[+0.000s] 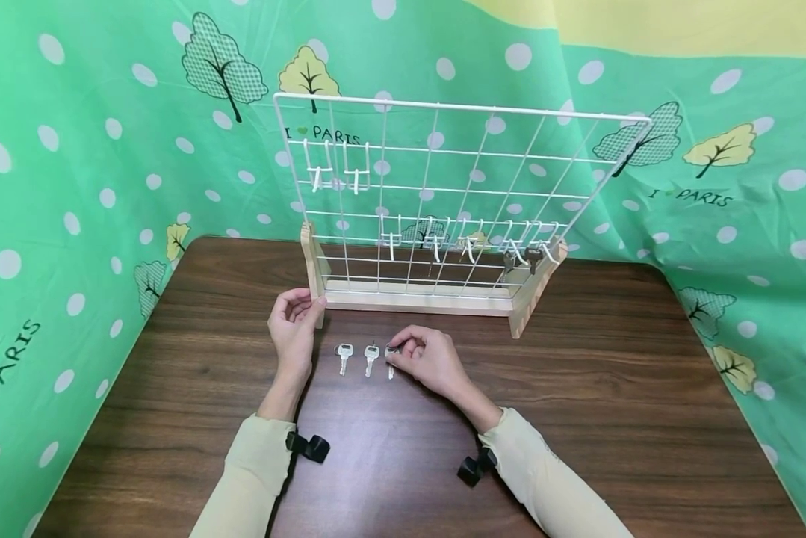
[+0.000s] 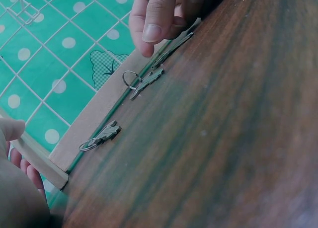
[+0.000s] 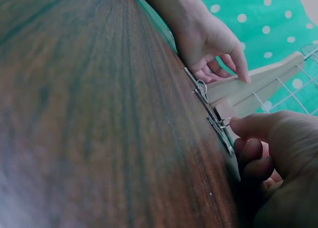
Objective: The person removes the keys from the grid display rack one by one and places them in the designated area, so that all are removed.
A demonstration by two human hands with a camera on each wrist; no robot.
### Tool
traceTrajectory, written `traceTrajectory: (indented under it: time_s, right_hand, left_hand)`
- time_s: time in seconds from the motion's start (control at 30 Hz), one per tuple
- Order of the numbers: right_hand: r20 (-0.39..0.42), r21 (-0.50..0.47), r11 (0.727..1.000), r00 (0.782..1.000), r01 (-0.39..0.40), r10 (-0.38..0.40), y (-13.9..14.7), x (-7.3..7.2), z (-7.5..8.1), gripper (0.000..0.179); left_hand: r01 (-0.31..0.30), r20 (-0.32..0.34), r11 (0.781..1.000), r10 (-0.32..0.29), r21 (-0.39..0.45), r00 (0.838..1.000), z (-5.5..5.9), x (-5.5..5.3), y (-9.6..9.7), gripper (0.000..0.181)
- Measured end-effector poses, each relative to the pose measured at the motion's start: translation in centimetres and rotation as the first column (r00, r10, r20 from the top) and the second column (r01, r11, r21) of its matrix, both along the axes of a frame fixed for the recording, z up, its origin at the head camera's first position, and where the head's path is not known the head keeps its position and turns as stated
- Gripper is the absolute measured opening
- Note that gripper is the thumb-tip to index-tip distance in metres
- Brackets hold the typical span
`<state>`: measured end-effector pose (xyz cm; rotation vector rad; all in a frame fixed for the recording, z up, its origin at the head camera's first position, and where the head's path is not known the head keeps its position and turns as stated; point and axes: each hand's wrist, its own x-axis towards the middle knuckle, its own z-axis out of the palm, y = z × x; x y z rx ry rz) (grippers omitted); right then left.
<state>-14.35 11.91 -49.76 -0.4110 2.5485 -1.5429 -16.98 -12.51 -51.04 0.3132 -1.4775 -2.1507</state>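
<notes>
Three silver keys with small rings lie in a row on the table: a left key [image 1: 345, 359], a middle key [image 1: 372, 359] and a right key [image 1: 391, 372]. My right hand [image 1: 435, 364] is at the right key, thumb and forefinger pinching about its ring; the fingertips partly cover its head. My left hand [image 1: 292, 329] grips the left wooden leg [image 1: 312, 261] of a white wire grid rack [image 1: 436, 190], thumb in front and fingers behind. In the right wrist view the right thumb [image 3: 248, 126] touches a key ring [image 3: 225, 122].
Two white hooks [image 1: 337, 179] hang at the grid's upper left. Several more hooks [image 1: 436, 248] line a lower row, and dark keys [image 1: 533, 258] hang at its right end. Behind the brown wooden table [image 1: 645, 388] is a green dotted curtain [image 1: 147, 134].
</notes>
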Motion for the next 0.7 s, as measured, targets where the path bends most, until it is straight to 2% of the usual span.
traceTrajectory:
  time_s: [0.2, 0.37, 0.53, 0.7]
  right_hand:
    - [0.021, -0.051, 0.999, 1.0, 0.01, -0.009, -0.2, -0.1, 0.2, 0.016]
    - [0.022, -0.137, 0.99, 0.999, 0.034, -0.031, -0.6, -0.4, 0.9, 0.015]
    - [0.01, -0.223, 0.972, 0.997, 0.077, -0.077, -0.9, -0.6, 2.0, 0.018]
    - [0.024, -0.308, 0.941, 0.99, 0.137, -0.136, -0.7, -0.8, 2.9, 0.02]
  left_hand:
    - [0.002, -0.002, 1.0, -0.002, 0.002, 1.0, 0.1, 0.0, -0.1, 0.026]
    - [0.001, 0.006, 1.0, -0.001, -0.001, 1.0, 0.2, 0.0, -0.2, 0.026]
    - [-0.003, 0.01, 1.0, 0.003, 0.003, 1.0, 0.3, 0.0, -0.1, 0.027]
    - [0.0, 0.014, 1.0, 0.0, 0.009, 1.0, 0.2, 0.2, 0.0, 0.029]
